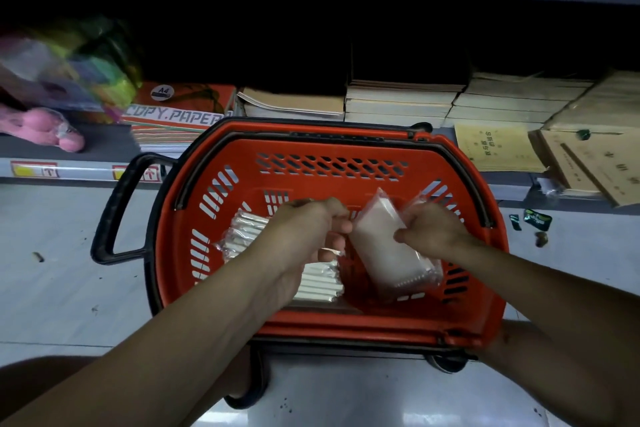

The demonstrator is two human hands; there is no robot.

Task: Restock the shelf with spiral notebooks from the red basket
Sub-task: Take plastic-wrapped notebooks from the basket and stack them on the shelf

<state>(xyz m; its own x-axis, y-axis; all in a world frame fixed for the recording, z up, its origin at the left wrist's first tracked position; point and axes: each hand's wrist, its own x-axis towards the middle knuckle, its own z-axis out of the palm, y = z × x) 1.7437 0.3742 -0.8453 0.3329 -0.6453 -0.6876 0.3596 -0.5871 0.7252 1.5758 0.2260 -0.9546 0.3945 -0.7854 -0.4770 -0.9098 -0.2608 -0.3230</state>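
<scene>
Hands grip a plastic-wrapped pack of spiral notebooks [388, 246] above the red basket [332, 326]: right hand [431, 230] pinching its upper edge, left hand [308, 236] curled at its side. Film looks slippery, the pack stiff and light; holding both long edges seems safest.

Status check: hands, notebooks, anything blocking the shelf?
Right hand grips wrapped notebook pack over basket. Left hand pinches its edge. More packs in basket. Shelf ahead, paper stacks on it.
</scene>
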